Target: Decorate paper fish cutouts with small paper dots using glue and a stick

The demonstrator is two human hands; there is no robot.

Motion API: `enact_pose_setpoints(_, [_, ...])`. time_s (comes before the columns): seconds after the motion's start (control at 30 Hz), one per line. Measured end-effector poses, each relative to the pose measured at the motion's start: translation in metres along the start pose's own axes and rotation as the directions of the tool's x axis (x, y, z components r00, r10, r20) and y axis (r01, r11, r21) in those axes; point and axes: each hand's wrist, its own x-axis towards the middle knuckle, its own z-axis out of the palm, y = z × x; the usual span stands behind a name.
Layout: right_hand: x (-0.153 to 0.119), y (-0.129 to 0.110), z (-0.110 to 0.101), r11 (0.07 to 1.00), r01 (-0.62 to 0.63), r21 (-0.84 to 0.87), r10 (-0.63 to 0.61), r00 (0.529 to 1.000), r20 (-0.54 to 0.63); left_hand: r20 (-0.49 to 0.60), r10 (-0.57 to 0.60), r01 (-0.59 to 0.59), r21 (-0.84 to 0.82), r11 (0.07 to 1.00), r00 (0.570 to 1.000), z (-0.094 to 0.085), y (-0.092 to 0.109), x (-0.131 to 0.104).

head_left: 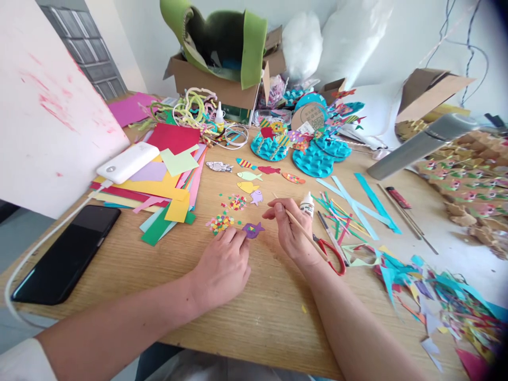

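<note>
My left hand (pixel 228 259) rests on the table with its fingers bent together. Its fingertips touch the tail or edge of a purple paper fish (pixel 253 229) that bears small coloured dots. Just right of the fish, my right hand (pixel 294 233) is closed round a thin wooden stick (pixel 301 229), its tip pointing up and left. Two piles of paper dots, one round-dotted (pixel 220 224) and one mixed (pixel 236 202), lie beyond my left hand. Several cut paper fish, among them a yellow one (pixel 248 187) and a lilac one (pixel 256 197), lie farther back.
A white glue bottle (pixel 307 204) and red-handled scissors (pixel 333 256) are by my right hand. Coloured paper sheets (pixel 174 137), a black phone (pixel 65 254) and a power bank (pixel 129 161) lie left. Paper strips (pixel 353 201), scraps (pixel 432 296) and a grey bottle (pixel 423 145) are right.
</note>
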Motion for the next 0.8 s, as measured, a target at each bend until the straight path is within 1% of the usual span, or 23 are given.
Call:
enact_pose_setpoints(0.13, [0.000,0.002,0.001,0.998,-0.020,0.054,0.020,1.000,-0.014,0.008,-0.014,0.014,-0.032,0.999,1.000,-0.001,0.000,0.000])
enact_pose_setpoints(0.27, [0.003,0.000,0.003,0.986,-0.085,0.141,0.091,0.995,-0.038,0.029,-0.036,0.038,-0.079,0.996,0.999,-0.002,0.000,0.000])
enact_pose_setpoints(0.37, [0.006,-0.002,0.006,0.977,-0.127,0.168,0.139,0.989,-0.058,0.036,-0.052,0.056,-0.111,0.992,0.998,-0.004,0.000,0.001])
enact_pose_setpoints(0.43, [0.010,-0.003,0.008,0.967,-0.171,0.187,0.180,0.983,-0.031,0.033,-0.060,0.064,-0.124,0.990,0.998,-0.004,0.000,0.001])
enact_pose_setpoints(0.5, [0.013,-0.003,0.011,0.954,-0.217,0.205,0.216,0.976,0.028,0.023,-0.063,0.066,-0.133,0.989,0.998,-0.004,0.000,0.001])
enact_pose_setpoints(0.57, [0.019,-0.003,0.013,0.944,-0.240,0.225,0.225,0.970,0.091,0.013,-0.063,0.064,-0.133,0.989,0.998,-0.004,-0.001,0.001])
enact_pose_setpoints(0.7, [0.033,-0.009,0.018,0.947,-0.230,0.226,0.197,0.967,0.159,0.018,-0.062,0.064,-0.110,0.992,0.998,-0.004,0.000,0.001])
enact_pose_setpoints(0.8, [0.043,-0.014,0.027,0.970,-0.200,0.135,0.181,0.973,0.140,0.034,-0.059,0.062,-0.104,0.993,0.998,-0.004,0.000,0.001])
